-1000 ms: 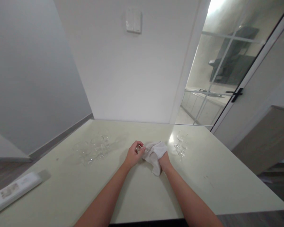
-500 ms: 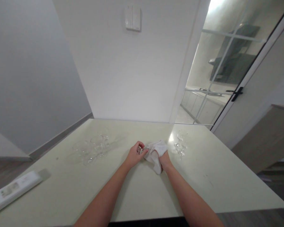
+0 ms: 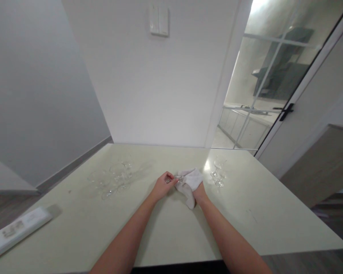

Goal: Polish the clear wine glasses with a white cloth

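My left hand [image 3: 162,186] is closed, its thumb and fingers gripping a small clear drinking glass [image 3: 169,180]. Only part of that glass shows between the fingers and beside the cloth. A whitish cloth [image 3: 193,178] is bunched around the glass's right end, with a fold hanging down toward me. My right hand [image 3: 199,193] grips the cloth from the right; most of its fingers are hidden under the fabric. Both hands are just above the middle of the pale table [image 3: 171,239].
Several clear glasses [image 3: 118,177] stand grouped on the left of the table. More clear glassware [image 3: 217,177] sits to the right, beyond my right hand. A white power strip [image 3: 20,230] lies at the left edge. A white wall [image 3: 160,95] rises behind the table.
The cloth has shifted around the glass, and its hanging fold has turned. My right hand has turned slightly with it, while my left hand keeps its grip in nearly the same place.
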`<state>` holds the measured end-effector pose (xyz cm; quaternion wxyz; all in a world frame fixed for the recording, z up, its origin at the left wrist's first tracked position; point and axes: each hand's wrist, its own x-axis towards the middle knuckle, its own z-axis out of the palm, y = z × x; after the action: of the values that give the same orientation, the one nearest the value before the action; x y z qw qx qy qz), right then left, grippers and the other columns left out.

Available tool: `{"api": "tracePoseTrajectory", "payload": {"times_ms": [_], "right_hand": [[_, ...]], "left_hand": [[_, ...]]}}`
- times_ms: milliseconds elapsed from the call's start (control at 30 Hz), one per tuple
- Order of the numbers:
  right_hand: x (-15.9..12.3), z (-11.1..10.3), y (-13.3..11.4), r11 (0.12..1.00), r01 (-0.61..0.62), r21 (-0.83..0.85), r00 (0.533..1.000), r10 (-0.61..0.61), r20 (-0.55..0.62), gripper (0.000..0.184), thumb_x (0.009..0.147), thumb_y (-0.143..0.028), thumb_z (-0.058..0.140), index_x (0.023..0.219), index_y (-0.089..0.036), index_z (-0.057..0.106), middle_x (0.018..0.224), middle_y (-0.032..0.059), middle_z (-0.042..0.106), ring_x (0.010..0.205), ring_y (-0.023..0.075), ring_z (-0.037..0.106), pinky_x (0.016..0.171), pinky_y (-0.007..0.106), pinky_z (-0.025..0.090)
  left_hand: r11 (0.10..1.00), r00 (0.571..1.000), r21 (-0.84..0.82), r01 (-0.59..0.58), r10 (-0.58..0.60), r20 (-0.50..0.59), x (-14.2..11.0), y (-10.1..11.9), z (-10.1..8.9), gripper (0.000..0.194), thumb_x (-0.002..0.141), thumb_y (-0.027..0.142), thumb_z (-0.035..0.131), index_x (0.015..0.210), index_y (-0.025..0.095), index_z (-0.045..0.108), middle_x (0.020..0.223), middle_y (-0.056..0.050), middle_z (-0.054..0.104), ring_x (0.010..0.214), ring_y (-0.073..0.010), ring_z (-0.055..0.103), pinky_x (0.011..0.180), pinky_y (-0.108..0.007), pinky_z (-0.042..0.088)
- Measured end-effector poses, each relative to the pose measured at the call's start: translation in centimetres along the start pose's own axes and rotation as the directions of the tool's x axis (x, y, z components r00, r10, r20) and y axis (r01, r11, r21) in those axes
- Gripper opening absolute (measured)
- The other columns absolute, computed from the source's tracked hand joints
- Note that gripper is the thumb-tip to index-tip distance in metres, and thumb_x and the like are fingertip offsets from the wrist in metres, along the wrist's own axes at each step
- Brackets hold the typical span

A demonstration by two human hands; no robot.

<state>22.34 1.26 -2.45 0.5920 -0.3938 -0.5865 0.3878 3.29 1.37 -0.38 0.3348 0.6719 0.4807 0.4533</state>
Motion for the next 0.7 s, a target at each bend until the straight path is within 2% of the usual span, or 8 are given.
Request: {"api": "tracePoseTrajectory", "payload": {"times_ms": [100,200,267,333,433,500,700], "right_hand": [[-0.1,0.2,-0.4,0.998,-0.046,0.048,0.998,0.048,-0.045,0.02,0.076,-0.037,0.068,0.091,-0.023,0.068,0.101,0.0058,0.074,0.093,0.0246,0.067,0.096,0.043,0.05],[-0.3,0.7,-0.7,0.992,-0.081,0.095,0.991,0.091,-0.101,0.02,0.079,-0.038,0.063,0.091,-0.023,0.068,0.099,0.0049,0.073,0.094,0.0237,0.065,0.092,0.039,0.05],[-0.4,1.0,-0.8,0.991,-0.083,0.105,0.987,0.096,-0.129,0.019,0.078,-0.038,0.063,0.088,-0.023,0.068,0.096,0.0041,0.072,0.092,0.0229,0.064,0.09,0.036,0.05],[-0.6,1.2,-0.9,0.988,-0.094,0.119,0.979,0.113,-0.167,0.018,0.077,-0.038,0.063,0.086,-0.023,0.067,0.093,0.0027,0.072,0.089,0.022,0.064,0.088,0.035,0.05],[-0.7,1.4,-0.9,0.983,-0.13,0.133,0.967,0.155,-0.2,0.019,0.077,-0.039,0.061,0.086,-0.022,0.066,0.092,0.0024,0.071,0.088,0.022,0.064,0.085,0.035,0.051],[-0.7,1.4,-0.7,0.983,-0.146,0.112,0.968,0.165,-0.187,0.022,0.078,-0.039,0.061,0.089,-0.022,0.067,0.096,0.0039,0.072,0.09,0.023,0.065,0.086,0.036,0.052],[-0.7,0.8,-0.2,0.998,-0.051,-0.04,0.995,0.048,-0.086,0.021,0.079,-0.038,0.059,0.092,-0.024,0.069,0.104,0.0057,0.074,0.099,0.0236,0.066,0.098,0.041,0.05]], "left_hand": [[0.999,0.999,0.005,-0.048,0.048,-0.015,-0.2,0.3,-0.1,0.029,0.08,0.045,0.067,0.087,0.02,0.056,0.078,0.001,0.06,0.068,-0.0139,0.055,0.065,-0.025,0.042],[0.971,0.971,0.063,-0.231,0.234,-0.053,-0.6,0.9,-0.2,0.028,0.081,0.038,0.067,0.099,0.02,0.055,0.091,-0.002,0.06,0.073,-0.0139,0.056,0.069,-0.026,0.044],[0.935,0.94,0.109,-0.336,0.341,-0.026,-0.9,1.2,-0.4,0.025,0.082,0.035,0.066,0.1,0.02,0.056,0.094,-0.003,0.059,0.078,-0.0147,0.056,0.073,-0.027,0.045],[0.914,0.924,0.136,-0.382,0.382,0.029,-1.1,1.4,-0.5,0.019,0.083,0.035,0.065,0.094,0.02,0.057,0.089,-0.003,0.058,0.075,-0.0144,0.054,0.071,-0.027,0.044],[0.916,0.928,0.151,-0.372,0.365,0.067,-1.1,1.5,-0.6,0.017,0.086,0.036,0.062,0.083,0.019,0.058,0.08,-0.002,0.057,0.068,-0.0132,0.052,0.065,-0.026,0.042],[0.932,0.944,0.148,-0.331,0.327,0.047,-1.0,1.5,-0.6,0.021,0.087,0.037,0.061,0.078,0.019,0.058,0.075,-0.001,0.057,0.064,-0.0124,0.051,0.062,-0.025,0.041],[0.982,0.983,0.077,-0.174,0.178,-0.04,-0.5,1.5,-0.3,0.031,0.085,0.044,0.059,0.068,0.018,0.059,0.062,0.002,0.054,0.059,-0.0121,0.048,0.058,-0.024,0.037]]}}
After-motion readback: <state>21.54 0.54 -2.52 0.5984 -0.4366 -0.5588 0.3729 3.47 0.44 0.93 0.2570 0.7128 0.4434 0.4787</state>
